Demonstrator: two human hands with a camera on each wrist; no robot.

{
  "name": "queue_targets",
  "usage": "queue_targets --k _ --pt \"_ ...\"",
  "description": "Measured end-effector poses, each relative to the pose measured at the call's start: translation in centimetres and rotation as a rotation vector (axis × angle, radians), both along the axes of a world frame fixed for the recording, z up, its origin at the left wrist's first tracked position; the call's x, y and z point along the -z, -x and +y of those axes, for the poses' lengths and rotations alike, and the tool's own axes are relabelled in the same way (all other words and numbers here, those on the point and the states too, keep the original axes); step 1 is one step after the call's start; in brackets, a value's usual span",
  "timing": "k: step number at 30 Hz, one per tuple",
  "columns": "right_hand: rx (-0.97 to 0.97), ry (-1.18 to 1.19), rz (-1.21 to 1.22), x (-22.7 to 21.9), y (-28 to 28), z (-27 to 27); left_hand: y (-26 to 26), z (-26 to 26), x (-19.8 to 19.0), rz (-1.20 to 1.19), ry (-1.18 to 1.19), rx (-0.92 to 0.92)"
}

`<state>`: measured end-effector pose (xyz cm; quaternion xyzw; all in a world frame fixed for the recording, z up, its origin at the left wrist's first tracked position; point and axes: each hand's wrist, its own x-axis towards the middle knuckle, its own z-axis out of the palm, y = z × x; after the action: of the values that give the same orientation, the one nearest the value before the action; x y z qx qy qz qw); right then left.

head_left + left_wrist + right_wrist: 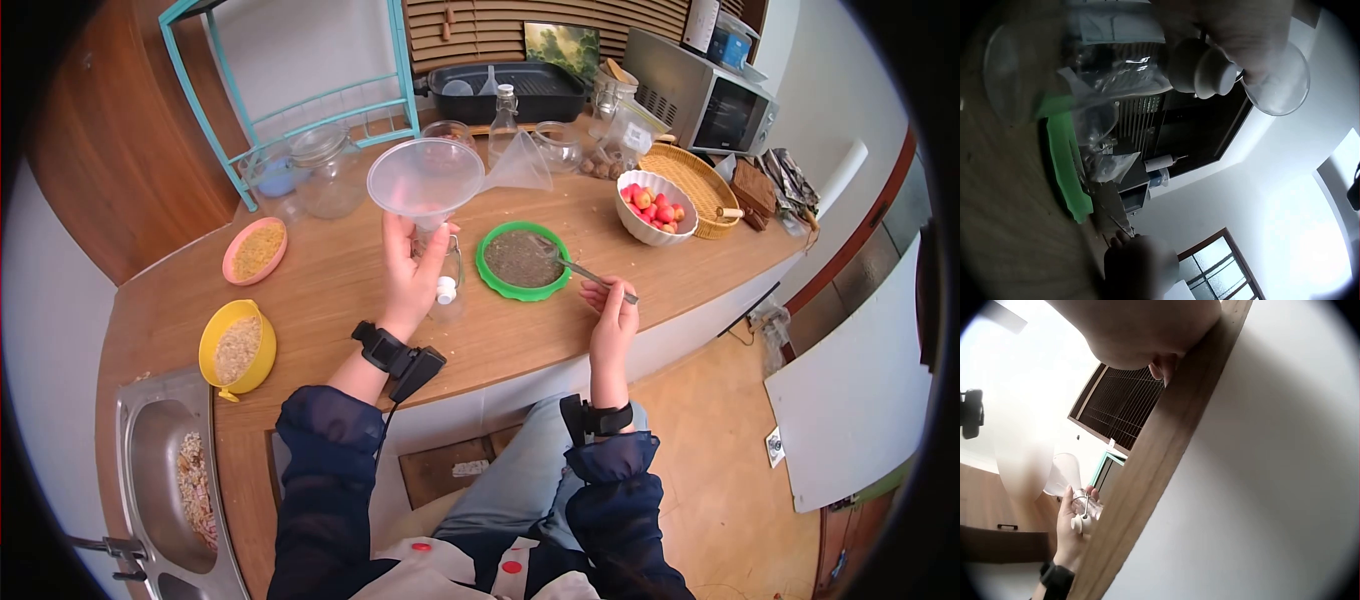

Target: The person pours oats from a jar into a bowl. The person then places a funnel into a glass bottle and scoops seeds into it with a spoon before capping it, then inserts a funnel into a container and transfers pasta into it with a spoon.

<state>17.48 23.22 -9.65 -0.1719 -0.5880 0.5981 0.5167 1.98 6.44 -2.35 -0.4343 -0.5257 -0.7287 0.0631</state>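
Note:
My left hand (408, 285) holds a clear plastic funnel (425, 180) upright at the neck of a clear swing-top bottle (449, 309). The bottle's white stopper (446, 288) hangs open on its wire, and shows close up in the left wrist view. To the right lies a green scalloped dish (525, 293) filled with a grey-brown, coarse ground material. My right hand (612, 318) pinches the handle of a metal spoon (600, 280), whose head rests in that material. In the right wrist view the counter edge hides most of the right hand's work.
A yellow cup (264, 350) of pale flakes and a pink dish (232, 264) of yellow grains stand left, near the sink (150, 450). Behind are glass jars (325, 180), a second funnel (522, 168) and another bottle (503, 125). A white bowl (655, 232) of red fruit sits right.

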Motion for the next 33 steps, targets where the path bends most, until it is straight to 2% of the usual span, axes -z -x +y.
queue_targets --k 9,14,24,29,31,33 --pt "-0.072 0.145 0.001 -0.3 0.0 0.8 -0.3 0.3 -0.3 0.006 -0.117 0.056" --pt "-0.058 0.148 0.038 -0.4 -0.1 0.5 0.3 0.1 0.3 0.011 -0.040 0.035" --pt "-0.023 0.154 0.116 0.0 -0.2 0.5 0.1 0.1 0.3 -0.019 -0.052 -0.003" --pt "-0.034 0.140 0.081 0.1 -0.2 0.3 0.5 -0.1 2.6 -0.094 -0.067 0.119" --pt "-0.050 0.136 0.077 0.1 -0.2 0.3 0.8 -0.1 3.9 -0.095 -0.029 0.071" --pt "-0.053 0.148 0.076 0.1 -0.4 0.1 0.9 0.0 4.2 -0.087 -0.052 0.123"
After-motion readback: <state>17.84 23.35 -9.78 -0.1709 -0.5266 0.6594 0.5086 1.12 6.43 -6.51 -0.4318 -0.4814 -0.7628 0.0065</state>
